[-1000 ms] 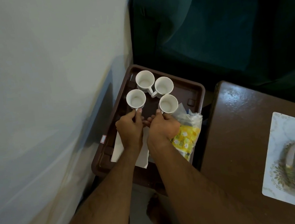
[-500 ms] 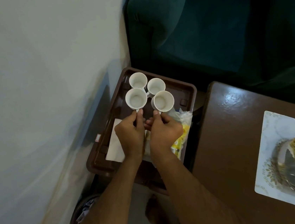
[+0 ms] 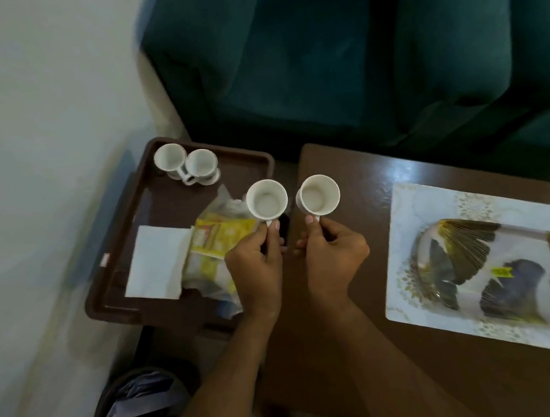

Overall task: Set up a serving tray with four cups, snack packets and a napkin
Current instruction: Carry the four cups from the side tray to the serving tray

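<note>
Two cups (image 3: 186,163) at tray (image 3: 104,289) far corner; napkin (image 3: 156,261) and packets (image 3: 216,246) aboard. My left hand (image 3: 257,272) and right hand (image 3: 332,258) each pinch a cup by its handle, raised; neither set down yet.

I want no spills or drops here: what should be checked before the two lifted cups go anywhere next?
1. Left hand grips the left cup by its handle: ok.
2. Right hand grips the right cup by its handle: ok.
3. Both held cups upright and empty: ok.
4. Two other cups standing on the tray: ok.
5. Napkin and snack packets on tray: ok.
6. Landing spot chosen: cannot tell.
</note>
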A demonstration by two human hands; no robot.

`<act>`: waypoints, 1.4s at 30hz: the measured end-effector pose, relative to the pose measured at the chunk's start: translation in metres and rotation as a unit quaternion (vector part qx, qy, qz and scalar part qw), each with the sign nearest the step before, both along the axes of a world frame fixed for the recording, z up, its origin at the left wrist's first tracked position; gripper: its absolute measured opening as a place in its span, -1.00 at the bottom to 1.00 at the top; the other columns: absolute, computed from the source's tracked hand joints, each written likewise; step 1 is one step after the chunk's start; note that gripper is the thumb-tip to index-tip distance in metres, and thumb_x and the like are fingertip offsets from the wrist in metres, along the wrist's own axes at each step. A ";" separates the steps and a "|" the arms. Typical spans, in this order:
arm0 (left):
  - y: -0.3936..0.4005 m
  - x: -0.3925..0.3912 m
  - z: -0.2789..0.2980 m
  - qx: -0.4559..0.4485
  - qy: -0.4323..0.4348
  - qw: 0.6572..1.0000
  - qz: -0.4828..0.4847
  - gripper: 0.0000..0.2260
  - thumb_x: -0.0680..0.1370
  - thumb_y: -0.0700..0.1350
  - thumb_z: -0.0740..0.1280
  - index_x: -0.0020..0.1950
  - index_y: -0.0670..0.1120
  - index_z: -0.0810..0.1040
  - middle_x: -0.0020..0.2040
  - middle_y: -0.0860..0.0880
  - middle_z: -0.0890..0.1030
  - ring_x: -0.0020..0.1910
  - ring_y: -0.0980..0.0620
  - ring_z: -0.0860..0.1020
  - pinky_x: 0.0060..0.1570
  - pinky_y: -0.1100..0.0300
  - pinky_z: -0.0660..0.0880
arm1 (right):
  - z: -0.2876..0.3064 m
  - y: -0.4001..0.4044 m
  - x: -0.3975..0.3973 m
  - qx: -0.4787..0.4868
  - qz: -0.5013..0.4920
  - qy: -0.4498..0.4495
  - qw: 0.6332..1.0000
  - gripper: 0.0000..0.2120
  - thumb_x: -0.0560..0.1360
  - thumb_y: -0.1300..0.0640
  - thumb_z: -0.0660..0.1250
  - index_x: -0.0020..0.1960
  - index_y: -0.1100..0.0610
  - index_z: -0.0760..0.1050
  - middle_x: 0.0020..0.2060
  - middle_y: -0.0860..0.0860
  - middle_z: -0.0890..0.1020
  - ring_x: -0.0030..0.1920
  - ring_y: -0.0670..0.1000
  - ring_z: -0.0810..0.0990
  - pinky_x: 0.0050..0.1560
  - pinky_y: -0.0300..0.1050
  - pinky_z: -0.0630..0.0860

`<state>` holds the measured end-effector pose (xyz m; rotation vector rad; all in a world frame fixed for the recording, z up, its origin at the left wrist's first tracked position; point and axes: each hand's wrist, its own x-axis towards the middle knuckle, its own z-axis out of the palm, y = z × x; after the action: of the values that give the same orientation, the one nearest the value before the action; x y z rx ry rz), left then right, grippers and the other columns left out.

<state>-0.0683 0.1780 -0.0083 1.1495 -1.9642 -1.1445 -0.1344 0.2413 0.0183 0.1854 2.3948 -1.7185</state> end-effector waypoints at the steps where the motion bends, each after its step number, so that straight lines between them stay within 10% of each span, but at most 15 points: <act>1: 0.018 -0.007 -0.001 0.010 0.006 1.000 -0.010 -0.68 0.70 0.05 0.32 -0.19 -0.04 0.67 -0.35 0.13 0.65 -0.40 0.19 0.64 -0.36 0.07 0.62 | 0.000 0.020 -0.006 0.015 0.000 0.007 1.000 -0.72 0.57 0.15 0.45 -0.32 0.05 0.66 -0.52 0.01 0.63 -0.50 0.03 0.63 -0.41 0.02 0.64; 19: 0.315 -0.112 -0.037 0.086 -0.003 0.988 -0.127 -0.70 0.68 0.01 0.35 -0.21 -0.04 0.67 -0.39 0.11 0.64 -0.41 0.17 0.65 -0.35 0.16 0.61 | -0.044 0.324 -0.097 0.094 -0.090 -0.009 0.991 -0.71 0.56 0.17 0.44 -0.33 0.20 0.60 -0.50 0.12 0.61 -0.46 0.23 0.63 -0.33 0.27 0.62; 42: 0.409 -0.143 -0.088 0.121 -0.051 0.984 -0.123 -0.73 0.68 -0.05 0.36 -0.15 -0.10 0.71 -0.39 0.06 0.65 -0.44 0.16 0.64 -0.34 0.01 0.66 | -0.089 0.424 -0.128 0.159 -0.060 -0.036 0.985 -0.82 0.54 0.16 0.46 -0.20 0.20 0.72 -0.43 0.11 0.67 -0.37 0.26 0.64 -0.24 0.22 0.63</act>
<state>-0.2113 0.5866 -0.0967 1.1266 -2.1344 -1.5151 -0.2625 0.6649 -0.0711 0.4383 2.6370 -1.3341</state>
